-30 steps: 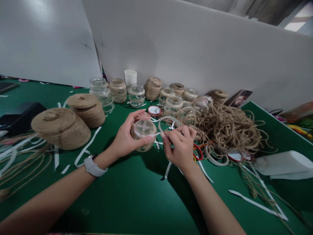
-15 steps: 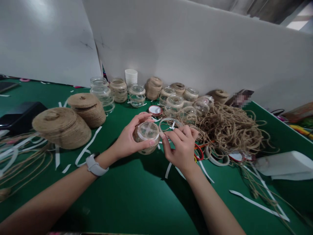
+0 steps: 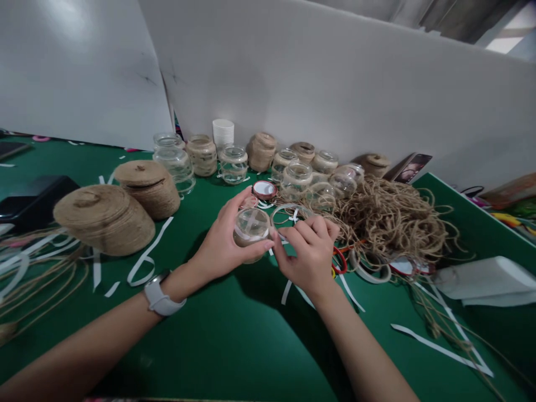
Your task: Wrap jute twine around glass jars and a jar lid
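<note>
My left hand (image 3: 221, 243) is wrapped round a glass jar (image 3: 252, 224), which has crossed strips of pale tape on its upturned face. The thumb presses along the jar's near side. Just right of the jar, my right hand (image 3: 307, 251) is closed in a pinch, thumb and index fingertips at the jar's side. What it pinches is too small to make out. A ring of pale tape (image 3: 288, 207) shows just behind the right fingers. A red-rimmed lid (image 3: 264, 190) lies beyond the jar.
Glass jars (image 3: 296, 177) and twine-wrapped jars (image 3: 202, 155) stand along the back. Two twine rolls (image 3: 106, 218) sit at the left. A heap of loose twine (image 3: 393, 223) and a white roll (image 3: 486, 282) lie at the right. White strips are scattered about the green table (image 3: 218, 346).
The left thumb has shifted right along the jar, and the left hand has turned slightly round it. The right hand stays close to the jar's side.
</note>
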A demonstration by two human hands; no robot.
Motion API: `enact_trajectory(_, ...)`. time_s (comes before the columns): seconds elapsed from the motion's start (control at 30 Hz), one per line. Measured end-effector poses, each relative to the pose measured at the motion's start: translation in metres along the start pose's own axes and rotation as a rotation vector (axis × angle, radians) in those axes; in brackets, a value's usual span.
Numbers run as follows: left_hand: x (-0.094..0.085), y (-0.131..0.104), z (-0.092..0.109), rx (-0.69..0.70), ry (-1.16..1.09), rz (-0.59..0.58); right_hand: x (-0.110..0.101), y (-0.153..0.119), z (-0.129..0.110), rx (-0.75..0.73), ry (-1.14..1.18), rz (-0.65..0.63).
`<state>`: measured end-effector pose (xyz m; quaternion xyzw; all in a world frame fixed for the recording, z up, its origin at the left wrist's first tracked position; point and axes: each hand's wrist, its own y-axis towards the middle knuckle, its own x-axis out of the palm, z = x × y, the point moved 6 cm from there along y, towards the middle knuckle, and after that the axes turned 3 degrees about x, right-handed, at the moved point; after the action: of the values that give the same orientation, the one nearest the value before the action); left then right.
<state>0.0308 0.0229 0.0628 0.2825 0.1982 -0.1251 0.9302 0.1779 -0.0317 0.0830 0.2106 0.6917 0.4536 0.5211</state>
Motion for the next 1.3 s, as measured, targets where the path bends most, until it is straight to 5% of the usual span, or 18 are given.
enact_trajectory(0.13, -0.002, -0.002, 0.002, 0.015, 0.148, 0.086, 0.002, -0.002, 0.005, 0.019, 0.020, -0.045)
enact_trajectory(0.37, -0.008, 0.002, -0.007, -0.019, -0.107, 0.098, 0.001, -0.002, 0.011, 0.030, 0.003, -0.009)
enact_trajectory(0.63, -0.003, 0.005, -0.014, -0.026, -0.303, -0.031, 0.002, -0.002, 0.010, 0.035, -0.052, 0.009)
enact_trajectory(1.3, -0.001, 0.004, -0.011, -0.012, -0.314, -0.174, 0.000, 0.001, 0.002, 0.025, -0.091, 0.014)
